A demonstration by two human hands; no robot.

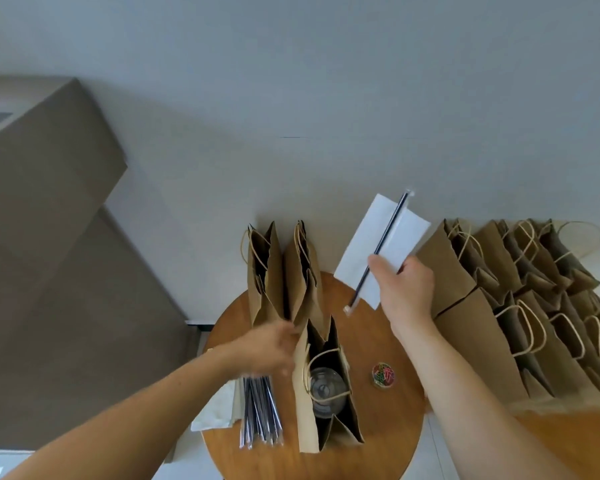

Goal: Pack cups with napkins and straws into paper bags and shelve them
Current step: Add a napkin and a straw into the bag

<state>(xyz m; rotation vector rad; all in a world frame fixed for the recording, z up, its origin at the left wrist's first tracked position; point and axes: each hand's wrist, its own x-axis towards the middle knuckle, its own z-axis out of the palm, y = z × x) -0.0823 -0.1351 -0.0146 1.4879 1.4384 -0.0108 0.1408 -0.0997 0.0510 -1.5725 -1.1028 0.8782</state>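
A white napkin (368, 237) and a dark straw (390, 226) are pinched together in the right hand (404, 285), held above the round bench (388, 431). The blurred left hand (264, 351) is seen at the rim of an open paper bag (303, 417), a clear cup (326, 389) lodged inside; its hold cannot be judged.

A plain pale grey-white wall (326, 81) fills the upper half in soft, even light. To the left stands a large angular taupe-brown block (49, 220). A round wooden bench (388, 445) sits against the wall, with another orange-brown wooden surface (551, 434) just right of it.
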